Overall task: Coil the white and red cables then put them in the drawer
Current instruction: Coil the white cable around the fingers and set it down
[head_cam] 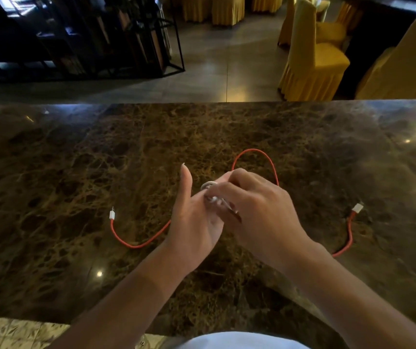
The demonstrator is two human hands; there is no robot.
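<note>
White cable [208, 185] sits as a small coil between both hands, above mid-bench. Right hand [249, 205] curls its fingers [217, 193] round the coil, pinching it; left hand [197, 220] supports it from below, thumb straight up, other fingers hidden, so grip unclear. Red cable [254, 153] lies uncoiled on the marble bench [76, 159], looping behind the hands, plugs out at each side. Best to keep loops even and tuck the tail tight. Drawer not visible.
</note>
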